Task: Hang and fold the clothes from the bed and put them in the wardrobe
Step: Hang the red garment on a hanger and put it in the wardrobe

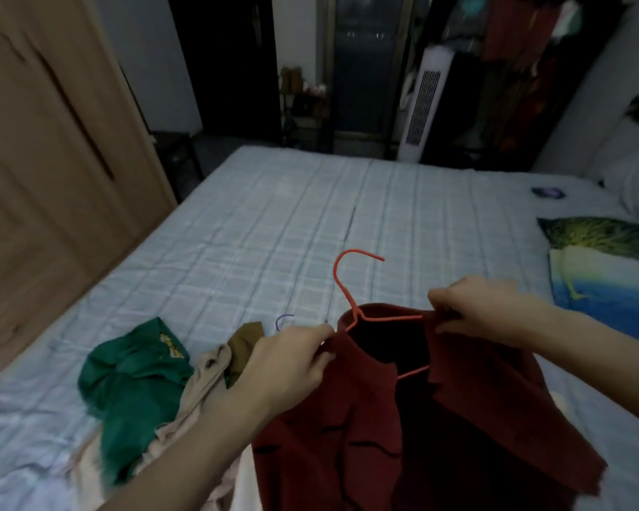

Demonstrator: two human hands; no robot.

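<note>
A dark red garment [391, 429] hangs in front of me above the bed [273, 223], with a red wire hanger [342, 285] partly inside its neck opening; the hook sticks up. My left hand [288, 363] pinches the garment's left shoulder edge. My right hand [484, 307] grips the right shoulder edge. On the bed to the left lies a pile: a green garment [133, 389], a beige one [203, 381] and an olive-brown one [244, 344]. A purple hanger hook [283, 320] peeks out behind the pile.
A wooden wardrobe door [52, 160] stands at the left. A pillow with a printed picture [605, 263] lies at the bed's right, a small dark object [548, 192] beyond it. A white tower fan [421, 105] and hanging clothes [524, 49] stand at the far wall.
</note>
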